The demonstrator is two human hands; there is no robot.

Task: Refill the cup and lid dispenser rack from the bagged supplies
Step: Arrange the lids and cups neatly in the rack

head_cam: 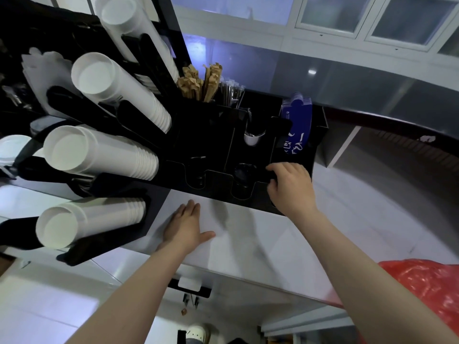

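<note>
Seen from above, a black dispenser rack (pixel 213 135) is set along the far side of a white surface (pixel 248 244), whose near edge is left bare between the two arms. The left hand (pixel 185 225) is laid flat on that surface just in front of the rack, its fingers straight and spread. The right hand (pixel 290 187) is placed at the rack's front right corner, its fingers curled over the rim of a front compartment; whether anything is pinched beneath them cannot be told.

Four sleeves of white cups (pixel 119 90) are held in the rack's slanted left channels, bases turned toward the camera. Behind, brown paper-wrapped sticks (pixel 201 80) and clear-wrapped straws (pixel 229 91) are stood upright in rear bins, and blue printed sleeves (pixel 296 125) are packed into the right slot. A small white item (pixel 253 139) is seen in a middle compartment; dark contents of the front compartments (pixel 244 172) are hard to make out.

A red plastic bag (pixel 427 289) is cut off at the lower right edge. White lids (pixel 12 150) are partly cropped at the left edge.
</note>
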